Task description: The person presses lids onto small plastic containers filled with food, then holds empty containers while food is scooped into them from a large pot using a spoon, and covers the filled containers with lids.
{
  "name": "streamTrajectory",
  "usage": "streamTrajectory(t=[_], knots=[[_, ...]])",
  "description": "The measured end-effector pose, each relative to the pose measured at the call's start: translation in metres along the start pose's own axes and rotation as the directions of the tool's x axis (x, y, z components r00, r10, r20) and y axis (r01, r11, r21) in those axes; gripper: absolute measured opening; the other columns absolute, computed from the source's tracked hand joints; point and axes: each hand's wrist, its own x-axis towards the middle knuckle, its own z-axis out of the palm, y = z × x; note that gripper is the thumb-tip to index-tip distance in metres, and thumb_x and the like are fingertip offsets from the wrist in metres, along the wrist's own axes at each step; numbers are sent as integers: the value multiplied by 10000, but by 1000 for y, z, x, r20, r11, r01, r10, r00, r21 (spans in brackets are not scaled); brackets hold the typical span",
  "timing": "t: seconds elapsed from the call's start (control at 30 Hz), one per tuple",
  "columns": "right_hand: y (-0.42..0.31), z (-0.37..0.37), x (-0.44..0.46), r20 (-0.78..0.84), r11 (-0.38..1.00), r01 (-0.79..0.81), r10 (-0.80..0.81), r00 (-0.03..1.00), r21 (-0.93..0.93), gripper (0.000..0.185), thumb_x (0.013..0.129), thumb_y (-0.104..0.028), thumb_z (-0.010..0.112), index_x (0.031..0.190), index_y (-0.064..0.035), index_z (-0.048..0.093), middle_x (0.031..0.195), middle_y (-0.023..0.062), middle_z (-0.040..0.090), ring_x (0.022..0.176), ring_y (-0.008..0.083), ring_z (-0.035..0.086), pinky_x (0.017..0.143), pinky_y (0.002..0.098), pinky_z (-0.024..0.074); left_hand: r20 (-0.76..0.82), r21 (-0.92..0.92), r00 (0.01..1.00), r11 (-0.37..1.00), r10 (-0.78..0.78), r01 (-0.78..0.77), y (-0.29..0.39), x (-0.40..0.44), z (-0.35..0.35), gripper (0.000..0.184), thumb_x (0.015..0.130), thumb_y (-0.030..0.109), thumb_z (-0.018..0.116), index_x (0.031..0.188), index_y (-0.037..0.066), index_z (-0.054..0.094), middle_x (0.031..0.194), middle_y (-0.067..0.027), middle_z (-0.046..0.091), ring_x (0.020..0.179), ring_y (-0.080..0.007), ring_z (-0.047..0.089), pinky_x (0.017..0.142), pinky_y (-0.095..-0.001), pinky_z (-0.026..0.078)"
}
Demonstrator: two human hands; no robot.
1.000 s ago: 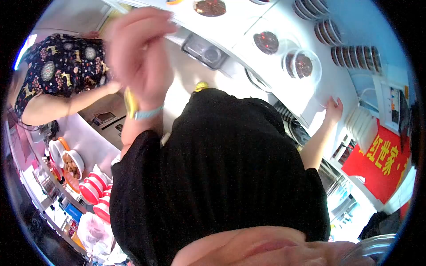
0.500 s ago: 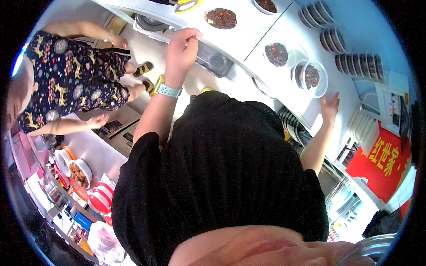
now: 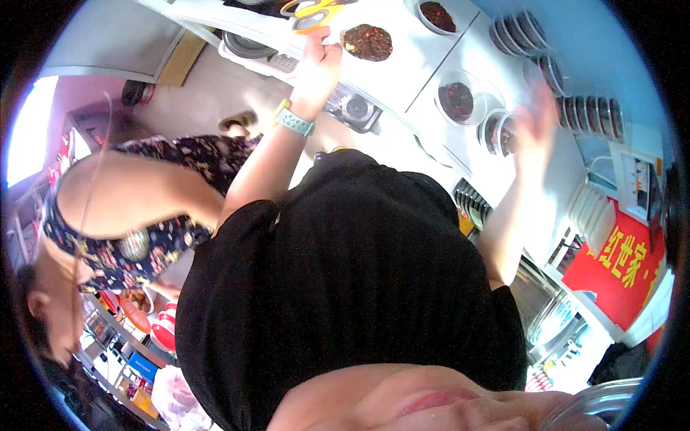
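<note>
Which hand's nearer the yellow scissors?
Left. The left hand is just beside the yellow scissors, contact unclear; the right hand is farther off, blurred, by the clear tubs.

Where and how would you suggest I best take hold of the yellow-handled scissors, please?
Probably take the scissors by their handle loops, coming from the counter's near edge: the loops lie toward that side, close to the left hand, and offer finger openings. The blades are hard to make out.
</note>
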Motion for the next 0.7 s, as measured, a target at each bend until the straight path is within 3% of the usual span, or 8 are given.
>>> streamTrajectory(t=[0.03, 0.07, 0.1, 0.27, 0.37, 0.5, 0.53, 0.7], knots=[[-30, 46, 8, 141, 994, 3, 12, 990, -106, 773, 732, -271, 766, 1379, -54, 403, 1388, 185, 431, 1252, 285, 457, 1028, 422, 394, 6, 4, 1000, 1000, 6, -6, 0, 4, 1, 390, 897, 172, 508, 1224, -38, 468, 928, -177, 627, 825, -245, 631, 741, -347, 499], [-41, 89, 22, 270, 970, 209, -170, 948, -123, 759, 776, -244, 747, 1415, -79, 372, 1402, 201, 426, 1308, 316, 410, 1072, 402, 339, 53, -66, 996, 995, -76, 79, -3, 12, 2, 350, 926, 180, 497, 1198, -38, 482, 1025, -151, 606, 819, -197, 609, 756, -312, 506], [-36, 127, 32, 318, 953, 210, -134, 938, -219, 833, 743, -386, 765, 1415, -92, 370, 1393, 246, 417, 1306, 365, 405, 1068, 415, 353, 105, -134, 983, 977, -153, 166, -2, 18, 4, 316, 954, 189, 485, 1173, -38, 495, 1122, -125, 585, 812, -148, 587, 771, -276, 512], [-6, 219, 58, 378, 792, 235, -5, 926, -563, 979, 678, -648, 696, 1426, -108, 368, 1442, 286, 315, 1246, 492, 400, 1054, 463, 369, 269, 2, 942, 979, -199, 206, -15, 46, 3, 323, 974, 198, 489, 1198, -30, 538, 951, -66, 622, 853, -135, 596, 751, -265, 516], [-3, 216, 55, 351, 803, 217, -10, 936, -555, 936, 677, -599, 734, 1402, -128, 375, 1401, 303, 341, 1204, 500, 425, 1005, 482, 406, 125, 27, 992, 999, 31, -35, -9, 39, 8, 355, 935, 227, 498, 1148, -43, 583, 921, -150, 653, 841, -223, 637, 800, -309, 487], [7, 204, 47, 326, 941, 90, 22, 945, -327, 891, 694, -571, 738, 1392, -122, 412, 1398, 312, 341, 1197, 503, 449, 987, 482, 432, 138, -366, 982, 915, -129, 172, 14, 20, 28, 377, 963, 247, 498, 1250, 3, 531, 998, -59, 629, 888, -142, 598, 776, -264, 487], [8, 201, 45, 328, 950, 93, 10, 944, -297, 858, 723, -547, 727, 1396, -123, 405, 1387, 321, 350, 1181, 501, 474, 973, 478, 448, 274, -501, 915, 768, -296, 399, 41, 8, 26, 407, 977, 261, 482, 1334, 66, 461, 1076, -44, 591, 924, -129, 574, 760, -254, 489], [-12, 158, 47, 384, 924, 154, -9, 923, -349, 778, 791, -480, 699, 1396, -94, 400, 1371, 311, 378, 1159, 445, 521, 955, 444, 468, 265, -476, 922, 794, -282, 379, 71, -17, 29, 431, 995, 263, 445, 1406, 152, 380, 1267, -33, 494, 1070, -124, 522, 818, -300, 510]])
